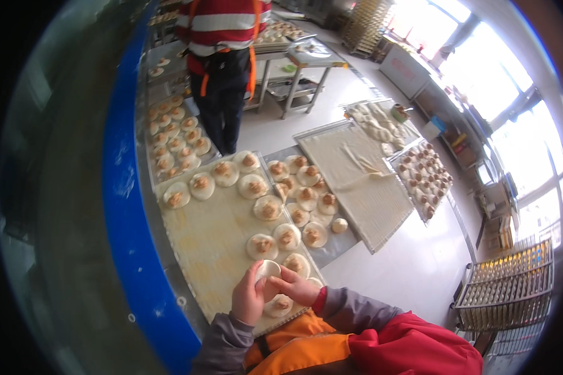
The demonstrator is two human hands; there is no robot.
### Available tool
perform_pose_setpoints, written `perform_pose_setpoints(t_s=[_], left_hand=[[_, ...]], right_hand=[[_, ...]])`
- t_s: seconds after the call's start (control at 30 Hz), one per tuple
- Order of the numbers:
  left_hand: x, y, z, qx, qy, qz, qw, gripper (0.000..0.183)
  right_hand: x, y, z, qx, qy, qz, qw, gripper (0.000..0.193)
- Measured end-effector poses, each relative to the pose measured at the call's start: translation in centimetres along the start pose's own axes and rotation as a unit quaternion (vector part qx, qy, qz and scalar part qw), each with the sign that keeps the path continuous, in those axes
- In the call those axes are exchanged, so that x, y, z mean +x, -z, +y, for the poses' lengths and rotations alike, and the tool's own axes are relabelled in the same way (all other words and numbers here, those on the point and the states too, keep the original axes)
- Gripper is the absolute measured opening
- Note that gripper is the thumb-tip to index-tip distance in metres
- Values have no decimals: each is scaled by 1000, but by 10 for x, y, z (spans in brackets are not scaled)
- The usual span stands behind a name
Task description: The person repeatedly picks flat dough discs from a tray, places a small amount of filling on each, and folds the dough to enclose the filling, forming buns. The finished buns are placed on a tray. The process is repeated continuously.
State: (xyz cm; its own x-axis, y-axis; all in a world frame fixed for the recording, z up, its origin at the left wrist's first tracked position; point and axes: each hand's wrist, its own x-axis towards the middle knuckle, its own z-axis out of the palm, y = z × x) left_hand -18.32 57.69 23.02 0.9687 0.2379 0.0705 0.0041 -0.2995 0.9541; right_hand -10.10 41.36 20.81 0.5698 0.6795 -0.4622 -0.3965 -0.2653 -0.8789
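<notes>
Grey sleeves [360,309] — orange apron [309,355]

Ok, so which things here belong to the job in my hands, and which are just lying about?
In use:
- pale dough piece, held by your left hand and right hand
- dough rounds topped with brown filling
- pale tray under them

Probably just lying about:
- metal rack, lower right
- tall stack, back of the room

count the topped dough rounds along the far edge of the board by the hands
4: one round at the left corner, a second round beside it, a third round next, a fourth round at the right corner; none looks hidden.
</notes>
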Motion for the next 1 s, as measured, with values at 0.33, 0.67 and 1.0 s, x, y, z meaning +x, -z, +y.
perform_pose_setpoints(t_s=[0.33, 0.67, 1.0], left_hand=[[87, -74, 36, 113, -44, -151, 981, 58], [329, -281, 41, 337, -133, -149, 920, 57], [557, -555, -60, 496, -107, -122, 853, 79]], right_hand=[[-45, 216, 27, 228, 66, 225, 945, 31], [-49, 532, 79, 148, -19, 228, 962, 32], [-69, 617, 119, 199, -72, 195, 958, 34]])
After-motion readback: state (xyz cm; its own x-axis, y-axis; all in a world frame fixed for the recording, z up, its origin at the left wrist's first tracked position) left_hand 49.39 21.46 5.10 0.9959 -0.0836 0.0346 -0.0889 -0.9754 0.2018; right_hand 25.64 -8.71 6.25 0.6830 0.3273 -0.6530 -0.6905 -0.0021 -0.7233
